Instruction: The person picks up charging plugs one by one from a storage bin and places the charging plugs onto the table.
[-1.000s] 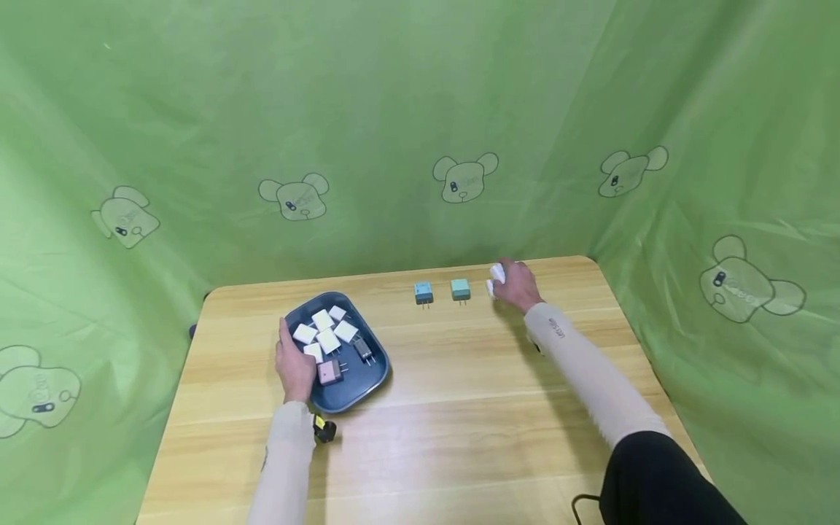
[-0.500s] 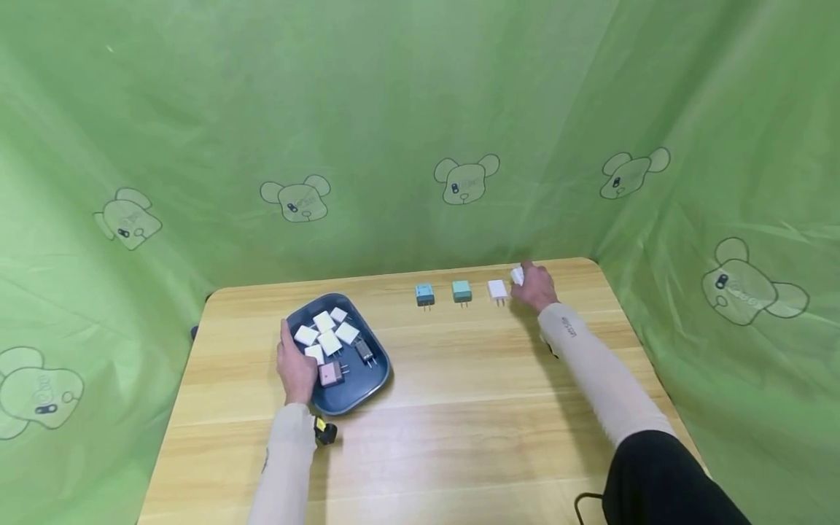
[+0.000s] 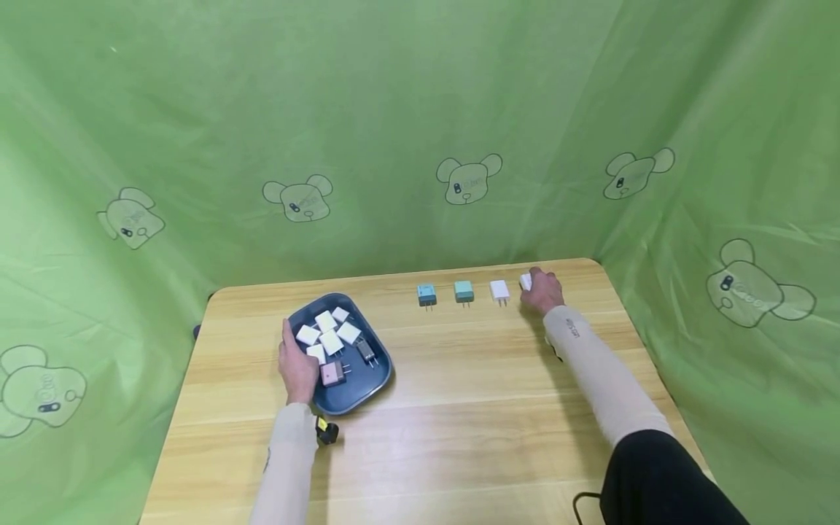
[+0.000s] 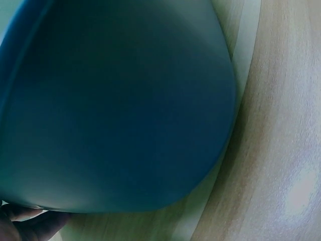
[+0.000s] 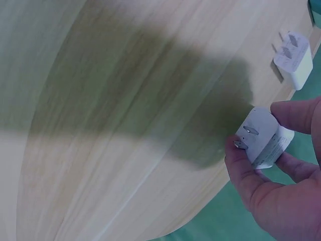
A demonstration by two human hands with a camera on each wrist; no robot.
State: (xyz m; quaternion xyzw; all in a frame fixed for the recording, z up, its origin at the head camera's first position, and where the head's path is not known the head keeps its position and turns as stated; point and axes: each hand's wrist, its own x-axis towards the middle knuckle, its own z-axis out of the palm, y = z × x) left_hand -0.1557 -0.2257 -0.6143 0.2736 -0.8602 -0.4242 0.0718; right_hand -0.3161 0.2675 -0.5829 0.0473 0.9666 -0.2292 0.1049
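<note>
My left hand (image 3: pixel 298 370) holds the left side of a dark blue tray (image 3: pixel 357 394). Its fingertips (image 4: pixel 42 226) show at the tray's edge in the left wrist view. Inside the tray are several white charger plugs (image 3: pixel 331 342), a black one (image 3: pixel 364 351) and a pink one (image 3: pixel 332 373). At the table's far right, my right hand (image 3: pixel 545 292) pinches a white charger plug (image 5: pixel 258 135) between thumb and fingers, two metal prongs showing. To its left, a white charger plug (image 3: pixel 499 290), a green one (image 3: pixel 464 291) and a blue one (image 3: pixel 426 294) lie in a row.
The wooden table (image 3: pixel 453 437) has a rounded far right corner close to my right hand. Green curtain (image 3: pixel 380 219) hangs behind and at both sides. A thin dark cable (image 3: pixel 580 498) shows by the right sleeve near the front.
My right hand has moved right from the white plug, which now lies in the row, and lowered the other white plug toward the table. My left hand and the tray stay put.
</note>
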